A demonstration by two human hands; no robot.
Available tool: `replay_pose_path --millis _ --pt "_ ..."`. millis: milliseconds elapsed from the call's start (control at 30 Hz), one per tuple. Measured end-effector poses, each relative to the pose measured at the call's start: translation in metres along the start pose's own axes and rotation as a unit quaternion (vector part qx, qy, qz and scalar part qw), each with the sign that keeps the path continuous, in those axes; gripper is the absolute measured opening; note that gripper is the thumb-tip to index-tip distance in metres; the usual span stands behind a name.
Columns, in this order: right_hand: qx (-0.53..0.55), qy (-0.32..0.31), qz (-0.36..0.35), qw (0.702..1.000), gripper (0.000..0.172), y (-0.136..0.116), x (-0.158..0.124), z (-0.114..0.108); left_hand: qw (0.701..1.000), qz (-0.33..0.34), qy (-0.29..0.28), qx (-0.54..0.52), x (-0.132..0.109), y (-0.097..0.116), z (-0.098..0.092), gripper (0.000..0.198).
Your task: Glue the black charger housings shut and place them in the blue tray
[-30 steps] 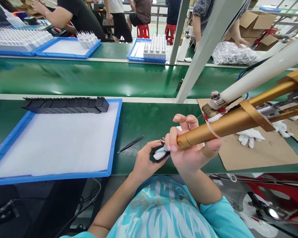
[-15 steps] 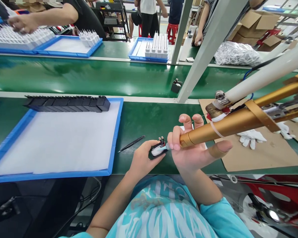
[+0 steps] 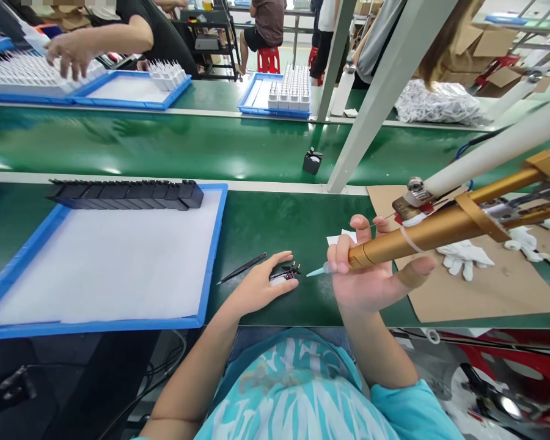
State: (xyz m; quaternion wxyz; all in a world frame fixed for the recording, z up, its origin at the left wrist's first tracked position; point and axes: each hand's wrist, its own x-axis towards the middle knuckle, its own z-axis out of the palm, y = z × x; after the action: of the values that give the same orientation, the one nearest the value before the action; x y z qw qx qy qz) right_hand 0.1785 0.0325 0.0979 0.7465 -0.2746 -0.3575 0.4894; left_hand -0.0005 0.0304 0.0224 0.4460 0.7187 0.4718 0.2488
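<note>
My left hand (image 3: 255,288) rests low over the green bench, thumb and fingers around a small black box (image 3: 285,274) with a white inside and thin prongs on top. Part of the box is hidden by the fingers. To its right, my right hand (image 3: 362,281) is wrapped around the front of a gold, tube-shaped glue dispenser (image 3: 417,238), its thumb sticking out below. The dispenser's pale blue nozzle (image 3: 318,271) points left, a short gap away from the box. Black tweezers (image 3: 242,269) lie left of the box.
A blue-rimmed tray (image 3: 217,232) with a row of black boxes (image 3: 128,194) stands at left. Another black box (image 3: 312,161) sits on the green conveyor (image 3: 187,143). A slanted white post (image 3: 371,116) rises ahead. White gloves (image 3: 465,256) lie on cardboard (image 3: 440,299). A co-worker's hand (image 3: 73,52) is across.
The nozzle has drawn back rightward from the box with my right hand. My left hand has shifted slightly left, fingers more stretched. The box on the conveyor has moved left.
</note>
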Motion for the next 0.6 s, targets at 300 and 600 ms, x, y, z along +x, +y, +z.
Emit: replay_pose_path --millis 300,600 --pt "0.043 0.008 0.009 0.999 0.048 0.0 0.003 -0.01 0.996 0.073 0.043 -0.039 0.011 -0.005 0.014 0.026" --pt "0.062 0.003 0.004 0.998 0.049 -0.001 0.003 -0.018 0.986 0.096 0.004 0.137 0.003 0.002 0.005 0.033"
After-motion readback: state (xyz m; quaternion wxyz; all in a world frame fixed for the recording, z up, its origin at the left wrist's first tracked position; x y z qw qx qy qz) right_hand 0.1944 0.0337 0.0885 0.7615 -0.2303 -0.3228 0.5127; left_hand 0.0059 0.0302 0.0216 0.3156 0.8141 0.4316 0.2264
